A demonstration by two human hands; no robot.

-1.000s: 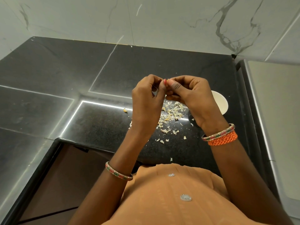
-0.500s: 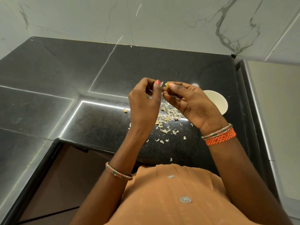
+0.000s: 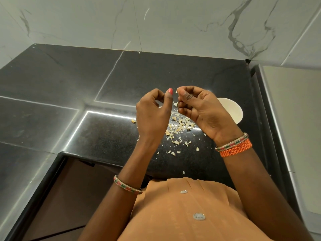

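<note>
Both of my hands are raised above a black stone counter (image 3: 107,136). My right hand (image 3: 201,110) pinches a small pale scrap (image 3: 176,91) between thumb and fingertip. A short gap separates it from my left hand (image 3: 152,113), which has its fingers curled inward and its thumb with a pink nail pointing up. The back of the left hand hides whatever lies inside its fingers. On the counter under the hands lies a scattered pile of pale dry peels (image 3: 180,126).
A white bowl (image 3: 232,110) stands on the counter behind my right wrist, partly hidden by it. A marble wall rises at the back. A pale appliance top (image 3: 295,119) borders the counter on the right, and the counter edge drops off at the lower left.
The hands, pinched together on one small piece a second ago, have drawn apart. The right hand keeps the pale scrap and the left thumb has lifted away.
</note>
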